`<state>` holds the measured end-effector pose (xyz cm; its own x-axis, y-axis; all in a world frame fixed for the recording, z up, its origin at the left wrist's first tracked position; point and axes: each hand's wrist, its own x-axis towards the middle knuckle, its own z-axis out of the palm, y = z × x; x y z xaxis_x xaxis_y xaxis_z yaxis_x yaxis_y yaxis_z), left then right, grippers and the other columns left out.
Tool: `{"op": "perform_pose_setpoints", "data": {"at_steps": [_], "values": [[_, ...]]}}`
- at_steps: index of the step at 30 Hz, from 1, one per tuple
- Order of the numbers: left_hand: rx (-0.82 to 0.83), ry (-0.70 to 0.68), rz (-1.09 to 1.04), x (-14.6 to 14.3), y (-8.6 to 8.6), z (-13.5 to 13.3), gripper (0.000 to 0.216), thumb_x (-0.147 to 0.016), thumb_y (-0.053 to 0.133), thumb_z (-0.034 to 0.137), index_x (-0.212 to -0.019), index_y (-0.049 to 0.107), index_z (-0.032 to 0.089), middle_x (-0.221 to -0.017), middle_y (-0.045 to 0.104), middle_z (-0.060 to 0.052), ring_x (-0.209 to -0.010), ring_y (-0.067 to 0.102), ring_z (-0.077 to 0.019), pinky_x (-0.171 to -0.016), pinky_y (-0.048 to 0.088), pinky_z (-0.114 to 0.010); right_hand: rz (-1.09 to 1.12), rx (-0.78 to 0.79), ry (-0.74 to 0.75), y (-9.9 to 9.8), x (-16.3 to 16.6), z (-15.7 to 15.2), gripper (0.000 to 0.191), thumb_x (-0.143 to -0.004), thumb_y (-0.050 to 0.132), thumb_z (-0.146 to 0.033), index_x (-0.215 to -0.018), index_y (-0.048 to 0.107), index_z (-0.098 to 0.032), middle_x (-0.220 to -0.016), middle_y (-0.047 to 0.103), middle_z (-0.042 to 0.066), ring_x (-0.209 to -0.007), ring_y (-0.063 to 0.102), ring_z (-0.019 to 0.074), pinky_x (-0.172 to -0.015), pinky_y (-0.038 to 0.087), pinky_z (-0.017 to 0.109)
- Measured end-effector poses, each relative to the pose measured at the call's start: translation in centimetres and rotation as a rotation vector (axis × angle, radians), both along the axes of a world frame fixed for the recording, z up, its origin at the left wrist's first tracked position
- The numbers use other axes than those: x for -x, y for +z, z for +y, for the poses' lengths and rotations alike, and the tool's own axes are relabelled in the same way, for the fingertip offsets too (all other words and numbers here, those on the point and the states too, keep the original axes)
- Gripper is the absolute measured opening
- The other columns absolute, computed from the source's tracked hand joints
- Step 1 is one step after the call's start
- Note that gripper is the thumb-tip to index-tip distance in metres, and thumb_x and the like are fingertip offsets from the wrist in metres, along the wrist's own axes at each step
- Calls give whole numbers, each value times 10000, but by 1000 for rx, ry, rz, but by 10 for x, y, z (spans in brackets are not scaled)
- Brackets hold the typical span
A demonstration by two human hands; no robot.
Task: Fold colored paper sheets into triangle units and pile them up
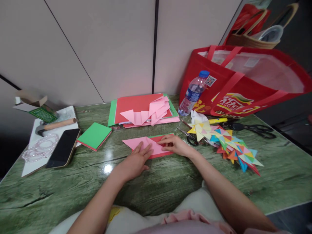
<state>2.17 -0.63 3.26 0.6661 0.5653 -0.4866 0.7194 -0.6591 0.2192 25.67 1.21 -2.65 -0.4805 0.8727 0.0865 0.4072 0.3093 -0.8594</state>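
From where I stand, the folded pink paper [155,148] lies directly under the fingertips of the left hand [139,160], which are laid flat and a little apart across its middle, while the right hand [177,145] reaches its right part with fingers curled, though I cannot tell whether they pinch it or merely press. Neither hand is nearer, as both touch it, and its long axis runs sideways between them over the red sheet [159,156], the sharp tip pointing left, out past the left fingertips.
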Motion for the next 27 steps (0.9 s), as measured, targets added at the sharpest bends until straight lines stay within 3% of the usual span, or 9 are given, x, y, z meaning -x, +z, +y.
{"op": "perform_pose_setpoints", "data": {"at_steps": [9, 15, 21, 27], "values": [[-32, -41, -33, 3, -1, 2, 672, -834, 522, 242, -1429, 213, 207, -1529, 112, -53, -1396, -37, -262, -1136, 127, -411, 26, 65, -5, -4, -1, 1, 323, -759, 657, -331, -1054, 695, -205, -909, 609, 58, -620, 500, 111, -588, 420, 250], [-10, -22, -43, 4, -5, 1, 704, -837, 517, 202, -1438, 154, 251, -1538, 49, -42, -1388, -100, -255, -1134, 118, -425, 9, 60, -17, 0, 0, 0, 320, -770, 647, -321, -1062, 688, -195, -916, 606, 62, -664, 522, 122, -602, 418, 249], [13, -17, -9, 2, -4, 2, 642, -838, 532, 192, -1411, 252, 264, -1539, 42, -57, -1390, -74, -284, -1130, 112, -436, -11, 56, -5, 5, 0, 0, 313, -793, 622, -311, -1076, 682, -191, -907, 607, 66, -676, 529, 133, -610, 425, 258], [-5, -21, -51, 4, -6, 1, 640, -842, 515, 188, -1416, 242, 264, -1537, 17, -52, -1386, -103, -276, -1130, 116, -442, -31, 53, 39, 7, -8, 1, 272, -825, 573, -280, -1059, 688, -204, -883, 611, 62, -756, 546, 157, -663, 447, 271]]}}
